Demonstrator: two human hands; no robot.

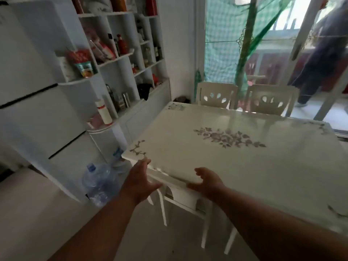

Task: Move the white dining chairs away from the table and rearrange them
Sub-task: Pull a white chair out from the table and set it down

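Note:
A white table (235, 166) with grey flower prints fills the right half of the view. One white dining chair (181, 197) is tucked under its near edge; only the top rail and legs show. My left hand (138, 182) hovers by the table's near left corner, fingers spread, holding nothing. My right hand (207, 182) is at the table edge above the chair's rail, its fingers curved against the edge and its thumb lifted over the tabletop. Two more white chairs, left (216, 95) and right (271, 100), stand pushed in at the far side.
A white shelf unit (120, 76) full of bottles and packets lines the left wall. Large water bottles (99, 182) stand on the floor beside the table's near corner. Behind the far chairs is a glass door with green netting (224, 44); a person in dark clothes (320, 59) stands outside.

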